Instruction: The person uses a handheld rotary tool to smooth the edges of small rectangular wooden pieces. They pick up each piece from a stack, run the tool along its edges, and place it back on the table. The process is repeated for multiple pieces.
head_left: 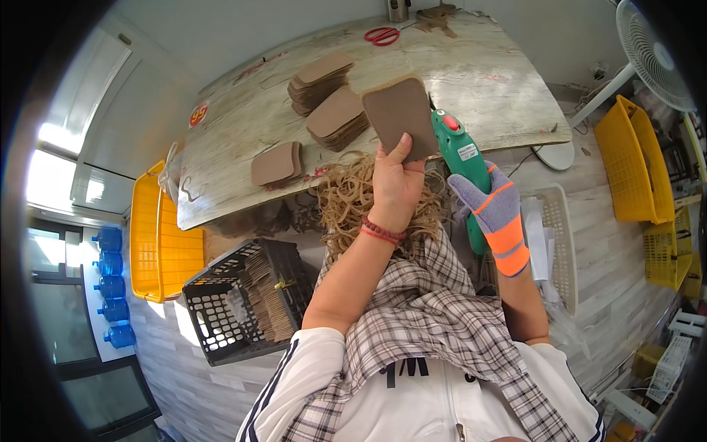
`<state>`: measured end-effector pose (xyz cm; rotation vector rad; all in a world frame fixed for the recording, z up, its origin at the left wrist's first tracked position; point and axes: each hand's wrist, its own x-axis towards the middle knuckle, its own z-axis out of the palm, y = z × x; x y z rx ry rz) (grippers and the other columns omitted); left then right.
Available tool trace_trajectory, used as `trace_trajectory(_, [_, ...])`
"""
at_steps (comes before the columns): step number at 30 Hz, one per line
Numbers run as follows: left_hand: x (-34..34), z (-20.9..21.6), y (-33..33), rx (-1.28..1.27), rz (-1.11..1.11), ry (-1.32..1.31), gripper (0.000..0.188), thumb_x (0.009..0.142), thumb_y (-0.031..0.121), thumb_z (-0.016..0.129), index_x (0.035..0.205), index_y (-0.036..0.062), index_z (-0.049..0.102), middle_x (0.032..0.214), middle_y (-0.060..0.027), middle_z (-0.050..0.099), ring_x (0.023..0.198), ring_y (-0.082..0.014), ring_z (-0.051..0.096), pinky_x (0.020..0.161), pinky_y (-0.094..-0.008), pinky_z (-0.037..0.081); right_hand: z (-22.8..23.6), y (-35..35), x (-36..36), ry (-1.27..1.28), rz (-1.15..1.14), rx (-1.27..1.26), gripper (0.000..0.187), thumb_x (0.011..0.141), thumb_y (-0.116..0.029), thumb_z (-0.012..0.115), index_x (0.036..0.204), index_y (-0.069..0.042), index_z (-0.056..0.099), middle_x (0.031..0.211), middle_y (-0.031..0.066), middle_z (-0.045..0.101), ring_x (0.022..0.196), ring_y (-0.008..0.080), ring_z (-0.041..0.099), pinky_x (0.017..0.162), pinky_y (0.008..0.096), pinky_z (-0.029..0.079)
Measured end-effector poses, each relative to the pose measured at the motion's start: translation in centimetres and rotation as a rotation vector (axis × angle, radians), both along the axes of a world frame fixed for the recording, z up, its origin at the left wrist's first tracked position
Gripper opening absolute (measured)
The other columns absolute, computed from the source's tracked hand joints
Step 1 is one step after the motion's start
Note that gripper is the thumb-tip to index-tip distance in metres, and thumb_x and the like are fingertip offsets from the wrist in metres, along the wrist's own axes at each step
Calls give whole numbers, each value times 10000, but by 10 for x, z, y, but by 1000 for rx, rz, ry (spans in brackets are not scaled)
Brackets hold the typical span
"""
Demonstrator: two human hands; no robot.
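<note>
My left hand, bare with red bracelets, pinches the lower end of a brown pad with rounded corners and a lighter tan edge. In an orange and grey work glove, my right hand grips a green handheld power tool with a red button. The tool's thin dark tip is beside the pad's right edge; whether it touches I cannot tell. Curly tan trimmings are heaped over my checked apron beneath the pad. Stacked brown pads lie on the table left of my left hand.
The pale wood-look table carries another pad stack, a smaller pile and red-handled scissors. A black crate holding many pads stands lower left, near a yellow basket. Right are a white basket and fan.
</note>
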<state>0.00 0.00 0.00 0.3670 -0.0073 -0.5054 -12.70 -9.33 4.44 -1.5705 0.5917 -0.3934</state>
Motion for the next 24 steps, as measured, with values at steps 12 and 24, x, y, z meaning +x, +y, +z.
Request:
trace_trajectory(12, [12, -13, 34, 233, -98, -199, 259, 885, -61, 568, 1135, 7, 564, 1104, -117, 638, 1006, -230, 630, 901, -384, 533, 15, -26, -20, 80, 117, -1, 385, 780, -210, 780, 1044, 3, 597, 689, 2, 601, 526, 51, 526, 481, 212, 436])
trace_trajectory(24, [47, 11, 91, 644, -291, -472, 351, 811, -103, 618, 1156, -40, 605, 1035, -88, 674, 882, -139, 644, 786, -277, 538, 17, -23, -37, 184, 275, -285, 473, 759, -251, 790, 1106, 11, 603, 767, 39, 644, 607, 75, 569, 554, 231, 477])
